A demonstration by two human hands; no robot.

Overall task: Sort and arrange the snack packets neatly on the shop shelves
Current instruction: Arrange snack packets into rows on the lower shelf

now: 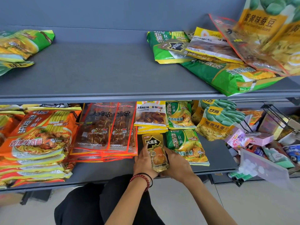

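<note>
both hands are holding the gold packet [156, 151] by its sides: left hand [142, 161] is curling fingers onto its left edge, right hand [177, 164] is clasping the right edge, probably to square it up. the packet is sitting at the front of the lower shelf [105, 172], in the gap between the red skewer packets [105, 127] and the green noodle packet [186, 146], likely starting its own column. the mixed pile [203, 51] on the upper shelf [97, 70] is lying unsorted.

bright, even light | soft shadows | edges warped, blurred
</note>
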